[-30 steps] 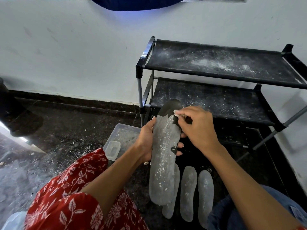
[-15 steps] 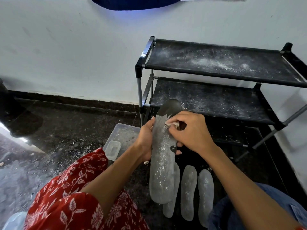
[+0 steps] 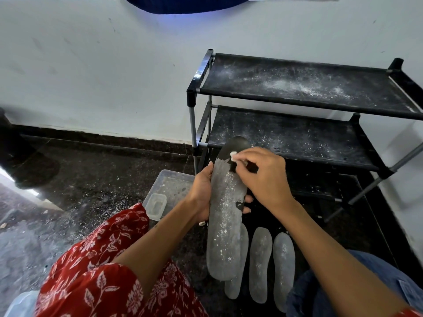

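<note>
Floor: dark speckled stone, dusted white toward the left of the frame, met a pale wall along a black skirting.
Rack: black two-shelf shoe rack stood against the wall at upper right, both shelves sprinkled with white powder.
Held insole: long grey insole at centre frame, raised off the floor. Long axis ran almost straight up and down the picture, lower end overlapping the insoles below. Coated grey-white over most of its length, bare black only at the top end and in a small patch on the right edge.
Left grip: wrapped round the insole's middle from the left edge, palm behind, fingertips showing past the right edge.
Right grip: pinched a small white wad, pressed to the insole where the coating stopped.
Relation for the coming move: uncoated black tip lay just above the wad, further up the long axis. Right grip nearer to it, left only steadying. Probably called for short strokes upward.
Spare insoles: three coated floor insoles lay side by side at lower centre, parallel to the held one.
Tub: clear plastic tub sat on the floor just left of the left grip, a smaller clear box at its near corner.
</note>
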`<action>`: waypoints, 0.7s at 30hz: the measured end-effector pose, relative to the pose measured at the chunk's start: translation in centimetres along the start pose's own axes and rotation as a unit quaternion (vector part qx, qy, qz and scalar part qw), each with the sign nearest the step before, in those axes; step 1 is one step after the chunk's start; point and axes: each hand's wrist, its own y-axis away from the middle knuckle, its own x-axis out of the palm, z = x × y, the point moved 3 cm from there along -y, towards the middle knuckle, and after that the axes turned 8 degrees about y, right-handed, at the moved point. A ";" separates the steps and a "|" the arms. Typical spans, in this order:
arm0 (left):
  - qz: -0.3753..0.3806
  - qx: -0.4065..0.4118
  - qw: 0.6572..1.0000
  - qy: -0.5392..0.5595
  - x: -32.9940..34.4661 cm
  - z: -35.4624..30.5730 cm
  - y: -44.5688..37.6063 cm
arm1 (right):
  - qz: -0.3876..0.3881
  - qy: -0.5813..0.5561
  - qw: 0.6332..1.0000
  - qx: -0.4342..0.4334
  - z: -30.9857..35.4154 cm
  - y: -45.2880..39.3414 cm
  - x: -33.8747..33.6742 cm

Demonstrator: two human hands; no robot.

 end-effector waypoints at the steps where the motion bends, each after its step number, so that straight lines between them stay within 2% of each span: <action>1: 0.000 -0.003 1.000 -0.001 0.1 0.0 0.0 | -0.018 0.005 1.000 0.009 -0.1 -0.1 0.0; 4: -0.013 -0.001 1.000 -0.014 0.1 0.1 0.0 | 0.012 0.013 1.000 0.015 -0.1 0.0 0.4; 8: -0.042 0.017 0.999 -0.016 -0.4 0.0 0.1 | 0.081 0.000 0.996 -0.031 0.7 0.5 1.2; 14: -0.027 -0.001 0.999 -0.027 0.0 0.2 -0.1 | -0.021 0.028 0.999 0.003 0.5 0.4 0.8; 19: -0.038 0.011 0.999 -0.018 -0.6 0.2 -0.2 | 0.061 -0.017 0.998 -0.026 1.3 0.8 1.6; 21: -0.031 0.014 0.999 -0.013 -0.6 0.2 -0.2 | 0.049 -0.039 0.998 -0.021 1.3 0.8 1.5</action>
